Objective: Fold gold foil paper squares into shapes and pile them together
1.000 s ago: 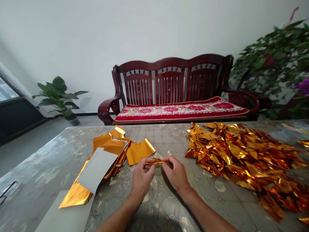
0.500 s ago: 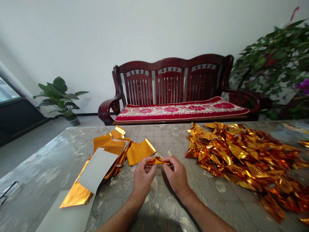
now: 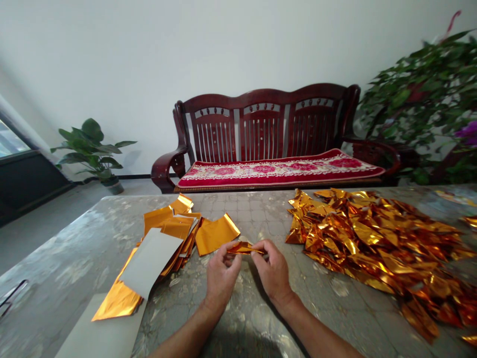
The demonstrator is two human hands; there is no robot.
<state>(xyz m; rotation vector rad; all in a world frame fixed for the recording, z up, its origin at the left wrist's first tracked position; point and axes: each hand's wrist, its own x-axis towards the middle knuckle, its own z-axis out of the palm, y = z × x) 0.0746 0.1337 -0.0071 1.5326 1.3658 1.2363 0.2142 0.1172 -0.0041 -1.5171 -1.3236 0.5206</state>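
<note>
Between my two hands is a small folded piece of gold foil paper (image 3: 243, 248), held just above the table. My left hand (image 3: 222, 273) pinches its left end with thumb and fingers. The right end is pinched by my right hand (image 3: 273, 271). Left of my hands lies a loose stack of flat gold foil sheets (image 3: 179, 227), some showing pale backs, with one sheet (image 3: 218, 233) close to my left fingertips. A big heap of folded gold foil pieces (image 3: 365, 233) spreads over the table to the right.
The table (image 3: 238, 204) has a patterned, shiny cover. A grey board (image 3: 100, 330) lies at the lower left, near a dark thin-framed object (image 3: 14, 297) at the edge. Behind stand a wooden bench (image 3: 261, 134) and potted plants (image 3: 93, 149). Clear plastic (image 3: 447, 201) lies far right.
The right hand has tilted slightly at the folded foil, and the piece looks a little narrower. Otherwise both hands keep the same place and grip.
</note>
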